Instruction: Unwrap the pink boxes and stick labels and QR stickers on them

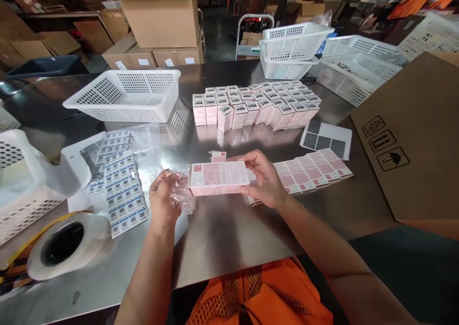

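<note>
The right hand [263,181] curls around the right end of a pink-and-white box [218,177], thumb on top and fingers closed underneath, holding it flat just above the steel table [222,234]. The left hand [163,198] pinches a crumpled piece of clear plastic wrap [181,193] at the box's left end, its fingertips drawn together on the film. So the box lies between the two hands, its long face with red print turned up. Just behind the box lies one small pink carton [218,156]; to the right of the box, under the right hand, a row of flattened pink cartons [311,169] fans out, too overlapped to count. Further behind the box stands a block of upright little boxes [251,106], roughly forty. Left of the box lie two label sheets [120,186], a tape roll [66,243] and one white basket [125,95].
</note>
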Tool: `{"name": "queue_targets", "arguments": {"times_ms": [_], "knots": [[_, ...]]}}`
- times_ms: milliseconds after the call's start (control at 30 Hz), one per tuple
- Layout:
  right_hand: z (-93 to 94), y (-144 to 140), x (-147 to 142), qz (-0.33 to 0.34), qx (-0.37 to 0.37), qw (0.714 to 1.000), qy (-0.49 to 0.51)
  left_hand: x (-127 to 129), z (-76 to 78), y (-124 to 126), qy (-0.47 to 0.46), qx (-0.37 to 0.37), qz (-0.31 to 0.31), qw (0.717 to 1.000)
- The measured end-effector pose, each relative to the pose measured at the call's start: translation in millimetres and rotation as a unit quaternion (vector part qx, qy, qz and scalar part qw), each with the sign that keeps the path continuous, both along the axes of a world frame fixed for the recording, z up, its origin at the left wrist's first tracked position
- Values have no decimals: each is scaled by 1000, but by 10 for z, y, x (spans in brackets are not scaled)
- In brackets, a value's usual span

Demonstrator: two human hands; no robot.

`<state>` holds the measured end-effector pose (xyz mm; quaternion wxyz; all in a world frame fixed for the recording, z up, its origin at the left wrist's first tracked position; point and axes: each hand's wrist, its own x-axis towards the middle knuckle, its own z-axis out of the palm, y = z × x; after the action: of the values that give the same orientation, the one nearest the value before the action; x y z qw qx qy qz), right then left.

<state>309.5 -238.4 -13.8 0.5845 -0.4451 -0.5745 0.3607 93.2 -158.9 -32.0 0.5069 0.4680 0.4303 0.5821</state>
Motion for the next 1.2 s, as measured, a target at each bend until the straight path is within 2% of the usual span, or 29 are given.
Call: {"name": "queue_targets", "arguments": {"times_ms": [67, 133, 233, 300, 367, 433, 500, 533, 600, 667, 767, 833, 933, 1000, 1100, 1167, 1200], "knots": [[36, -15, 34, -27, 25, 998, 54, -116, 29, 86, -34, -35, -11, 999], [81, -49, 139, -81, 64, 988, 116, -267, 63, 204, -73, -45, 4, 996], [175, -112, 401, -157, 77, 976, 134, -418, 81, 314, -121, -27, 87, 989], [250, -108, 579, -164, 38, 982, 87, -409, 70, 289, -83, 11, 165, 983], [308, -23, 701, -87, -34, 996, -3, -339, 55, 205, 3, 62, 229, 971], [327, 153, 745, 77, -123, 985, -98, -272, 41, 116, 82, 106, 256, 957], [310, 389, 726, 254, -182, 935, -169, -249, 24, 69, 130, 123, 242, 954], [295, 509, 703, 317, -194, 905, -208, -256, 13, 69, 154, 123, 233, 952], [267, 713, 647, 371, -205, 854, -302, -288, -9, 108, 182, 104, 224, 952], [245, 823, 589, 341, -216, 834, -375, -321, -26, 171, 175, 75, 232, 954], [207, 802, 515, 241, -236, 841, -423, -343, -27, 233, 151, 59, 242, 957], [175, 720, 476, 185, -240, 829, -470, -345, -15, 233, 146, 56, 236, 959], [146, 600, 412, 172, -238, 804, -517, -352, -9, 211, 145, 58, 222, 962], [140, 531, 345, 174, -229, 804, -521, -364, -29, 219, 148, 67, 228, 960], [118, 385, 229, 125, -188, 802, -553, -370, -64, 252, 157, 102, 249, 950], [71, 234, 196, 110, -168, 800, -565, -348, -43, 230, 159, 147, 247, 945], [33, 154, 209, 111, -164, 807, -556, -327, -12, 195, 152, 174, 220, 948]]}}
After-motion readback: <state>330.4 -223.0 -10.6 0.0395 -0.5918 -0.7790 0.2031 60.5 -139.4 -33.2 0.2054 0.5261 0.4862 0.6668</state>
